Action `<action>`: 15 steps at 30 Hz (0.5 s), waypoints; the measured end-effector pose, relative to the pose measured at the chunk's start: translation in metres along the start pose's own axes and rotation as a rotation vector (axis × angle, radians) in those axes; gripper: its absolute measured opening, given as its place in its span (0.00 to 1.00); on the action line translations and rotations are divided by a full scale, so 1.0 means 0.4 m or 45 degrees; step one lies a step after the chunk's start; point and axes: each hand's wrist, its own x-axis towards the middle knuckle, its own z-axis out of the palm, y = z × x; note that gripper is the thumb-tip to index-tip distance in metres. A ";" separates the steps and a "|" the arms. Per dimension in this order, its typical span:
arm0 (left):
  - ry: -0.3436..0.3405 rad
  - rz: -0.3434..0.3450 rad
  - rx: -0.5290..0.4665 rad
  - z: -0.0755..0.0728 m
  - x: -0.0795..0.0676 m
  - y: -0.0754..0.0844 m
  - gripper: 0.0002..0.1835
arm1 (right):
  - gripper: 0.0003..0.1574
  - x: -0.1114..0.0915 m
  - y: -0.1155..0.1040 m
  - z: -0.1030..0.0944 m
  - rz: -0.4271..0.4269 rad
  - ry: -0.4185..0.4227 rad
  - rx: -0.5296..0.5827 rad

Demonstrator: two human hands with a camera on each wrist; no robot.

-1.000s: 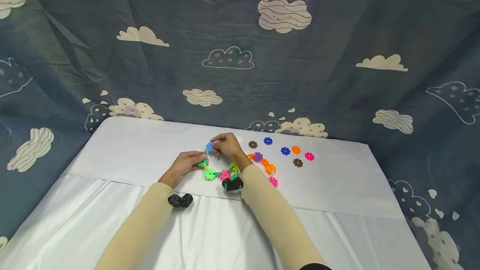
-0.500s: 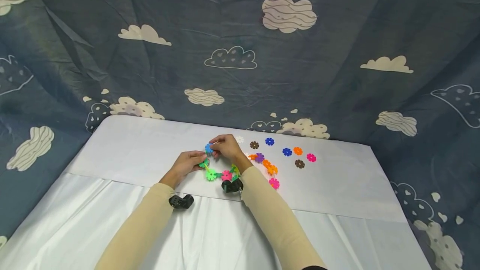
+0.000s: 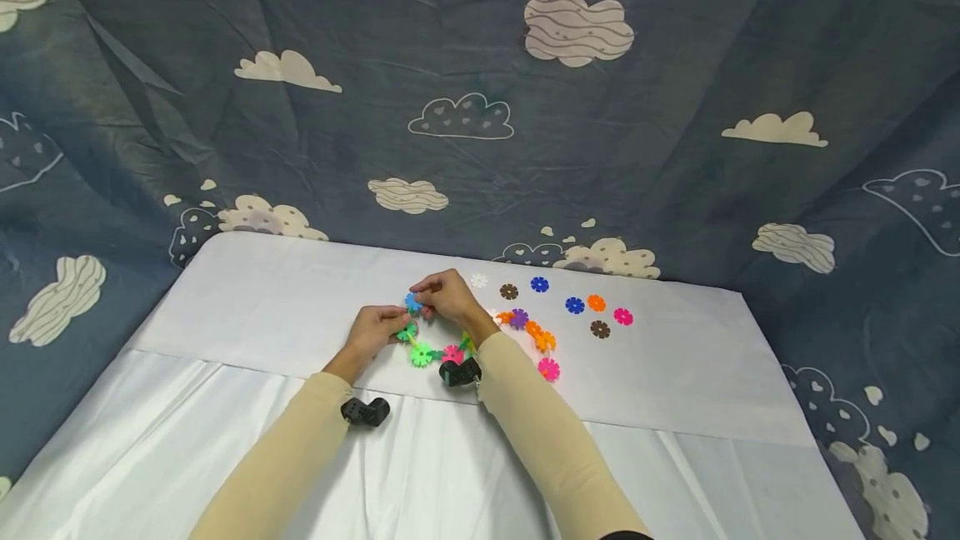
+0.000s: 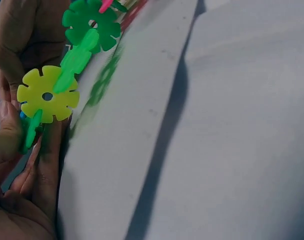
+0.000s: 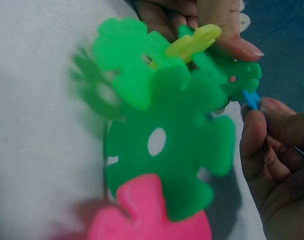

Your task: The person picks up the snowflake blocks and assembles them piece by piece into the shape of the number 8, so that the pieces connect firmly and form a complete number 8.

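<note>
My left hand (image 3: 373,333) pinches a dark green notched snowflake disc (image 5: 232,77) at the end of a linked chain. My right hand (image 3: 447,297) pinches a light blue disc (image 3: 412,302) between thumb and fingers. In the right wrist view, the blue disc's edge meets the green disc's edge; how deeply they interlock cannot be told. From the left hand, the chain runs through a yellow disc (image 4: 48,94), a bright green disc (image 3: 422,355), another dark green disc (image 4: 92,25) and a pink disc (image 3: 452,354). The right forearm hides part of the chain.
Right of the forearm lie linked orange discs (image 3: 534,329), a purple disc (image 3: 518,318) and a pink disc (image 3: 549,369). Several loose discs, including a brown disc (image 3: 600,329) and a blue disc (image 3: 539,284), lie farther back on the white table (image 3: 675,373).
My right hand has brought the light blue disc slightly left and nearer to the green disc. The left hand keeps its pinch with little movement.
</note>
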 end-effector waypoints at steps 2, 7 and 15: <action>0.020 0.014 0.038 0.002 -0.002 -0.001 0.15 | 0.10 0.001 -0.002 0.003 0.003 -0.019 -0.030; -0.026 -0.023 0.049 -0.001 -0.001 0.003 0.18 | 0.10 0.006 -0.003 0.001 -0.005 -0.037 -0.116; -0.109 -0.212 -0.119 -0.018 0.010 0.024 0.18 | 0.16 -0.013 -0.018 -0.037 -0.038 -0.157 -0.236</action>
